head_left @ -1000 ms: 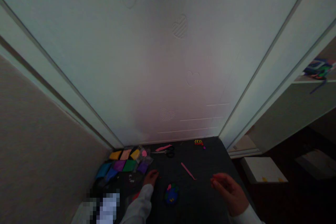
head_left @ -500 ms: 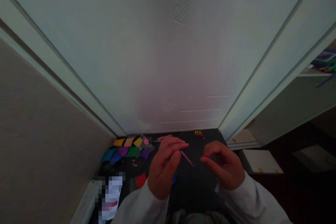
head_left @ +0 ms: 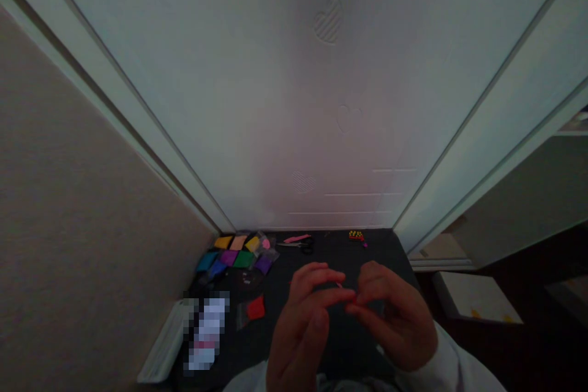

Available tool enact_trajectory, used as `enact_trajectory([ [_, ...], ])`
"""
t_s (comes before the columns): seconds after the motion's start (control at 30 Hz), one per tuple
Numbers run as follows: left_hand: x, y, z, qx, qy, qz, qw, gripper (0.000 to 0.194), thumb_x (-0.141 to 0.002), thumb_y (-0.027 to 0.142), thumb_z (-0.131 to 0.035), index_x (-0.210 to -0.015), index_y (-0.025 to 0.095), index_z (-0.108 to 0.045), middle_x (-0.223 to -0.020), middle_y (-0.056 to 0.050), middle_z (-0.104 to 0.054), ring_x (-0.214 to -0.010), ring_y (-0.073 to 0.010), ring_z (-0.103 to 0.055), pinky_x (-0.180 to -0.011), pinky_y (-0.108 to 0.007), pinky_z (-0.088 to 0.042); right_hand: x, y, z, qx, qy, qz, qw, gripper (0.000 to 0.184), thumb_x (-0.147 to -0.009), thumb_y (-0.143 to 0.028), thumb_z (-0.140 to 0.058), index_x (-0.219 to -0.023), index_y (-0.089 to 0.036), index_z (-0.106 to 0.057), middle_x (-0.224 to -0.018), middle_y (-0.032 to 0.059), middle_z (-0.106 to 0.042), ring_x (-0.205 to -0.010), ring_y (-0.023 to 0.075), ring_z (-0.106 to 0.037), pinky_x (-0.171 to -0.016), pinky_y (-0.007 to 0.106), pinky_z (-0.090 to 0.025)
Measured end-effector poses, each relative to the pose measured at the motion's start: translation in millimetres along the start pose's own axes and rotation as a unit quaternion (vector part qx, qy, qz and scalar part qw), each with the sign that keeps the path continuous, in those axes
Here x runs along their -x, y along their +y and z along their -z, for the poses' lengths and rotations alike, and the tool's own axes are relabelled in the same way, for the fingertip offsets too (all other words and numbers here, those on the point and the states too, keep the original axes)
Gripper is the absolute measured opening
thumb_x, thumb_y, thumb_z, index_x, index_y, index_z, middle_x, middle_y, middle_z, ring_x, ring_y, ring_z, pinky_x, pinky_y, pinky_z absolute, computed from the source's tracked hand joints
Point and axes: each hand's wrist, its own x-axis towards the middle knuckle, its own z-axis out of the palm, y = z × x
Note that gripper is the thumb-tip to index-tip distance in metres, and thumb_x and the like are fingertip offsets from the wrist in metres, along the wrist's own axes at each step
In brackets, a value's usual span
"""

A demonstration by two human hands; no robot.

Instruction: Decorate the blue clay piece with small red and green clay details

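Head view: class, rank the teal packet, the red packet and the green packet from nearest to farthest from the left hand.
From the left hand:
1. Red packet, to its left.
2. Green packet, farther forward and left.
3. Teal packet, left of the green one.

It's dim all over, a soft sheen on the pale panel (head_left: 275, 104), the tabletop (head_left: 383, 251) sunk in gloom, lower right almost black, blocky pixels masking a lower-left patch!

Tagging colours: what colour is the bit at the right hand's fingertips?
The bit looks red; see head view.
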Motion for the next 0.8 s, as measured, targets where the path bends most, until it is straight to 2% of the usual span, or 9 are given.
enact_trajectory([
  [0.17,7,-2,2.7,0.017,-0.001,0.006,1.000,0.031,-0.088,0.032,-0.034,-0.098,0.028,-0.062,-0.107,-0.003,-0.057,-0.111,-0.0206,-0.039,-0.095,-0.033,-0.031,5,4,-5,0.002,-0.005,-0.049,0.999,0.022,-0.067,-0.019,-0.068,-0.079,-0.020,-0.049,-0.072,-0.0013,-0.052,-0.068,0.0119,-0.051,-0.062,0.026,-0.042],
  [0.3,8,5,-0.6,0.020,0.035,0.038,0.998,0.032,-0.087,0.037,-0.035,-0.090,0.027,-0.065,-0.103,-0.004,-0.058,-0.112,-0.0224,-0.039,-0.096,-0.036,-0.028,3,5,-10,0.012,-0.036,-0.081,0.996,0.031,-0.064,-0.024,-0.071,-0.085,-0.022,-0.048,-0.075,-0.0016,-0.051,-0.070,0.0126,-0.051,-0.062,0.026,-0.041],
  [0.5,13,-7,3.4,0.003,0.008,0.008,1.000,0.030,-0.087,0.032,-0.035,-0.095,0.028,-0.064,-0.109,-0.002,-0.057,-0.113,-0.0199,-0.037,-0.096,-0.032,-0.030,0,7,-13,0.008,-0.059,-0.081,0.995,0.034,-0.063,-0.024,-0.071,-0.087,-0.023,-0.047,-0.075,-0.0027,-0.048,-0.069,0.0122,-0.048,-0.062,0.026,-0.040],
  [0.57,14,-12,6.3,-0.003,0.025,0.001,1.000,0.032,-0.087,0.034,-0.034,-0.090,0.028,-0.066,-0.108,-0.002,-0.057,-0.113,-0.0214,-0.038,-0.095,-0.034,-0.030,1,8,-11,0.014,-0.063,-0.085,0.994,0.039,-0.061,-0.025,-0.073,-0.090,-0.023,-0.047,-0.077,-0.0027,-0.048,-0.070,0.0124,-0.048,-0.063,0.026,-0.039],
  [0.67,13,-13,6.7,-0.008,0.049,0.030,0.998,0.037,-0.086,0.037,-0.034,-0.080,0.026,-0.068,-0.105,-0.005,-0.057,-0.111,-0.0245,-0.039,-0.096,-0.039,-0.029,1,9,-8,0.017,-0.066,-0.083,0.994,0.043,-0.060,-0.026,-0.074,-0.094,-0.023,-0.047,-0.079,-0.0026,-0.048,-0.071,0.0120,-0.047,-0.062,0.026,-0.039],
  [0.8,9,-12,2.3,-0.001,0.014,0.027,1.000,0.036,-0.085,0.041,-0.034,-0.084,0.028,-0.068,-0.106,-0.004,-0.058,-0.112,-0.0249,-0.038,-0.097,-0.041,-0.028,-2,6,-5,0.029,-0.067,-0.068,0.995,0.043,-0.061,-0.027,-0.074,-0.096,-0.023,-0.049,-0.078,-0.0029,-0.048,-0.070,0.0110,-0.047,-0.061,0.023,-0.039],
])
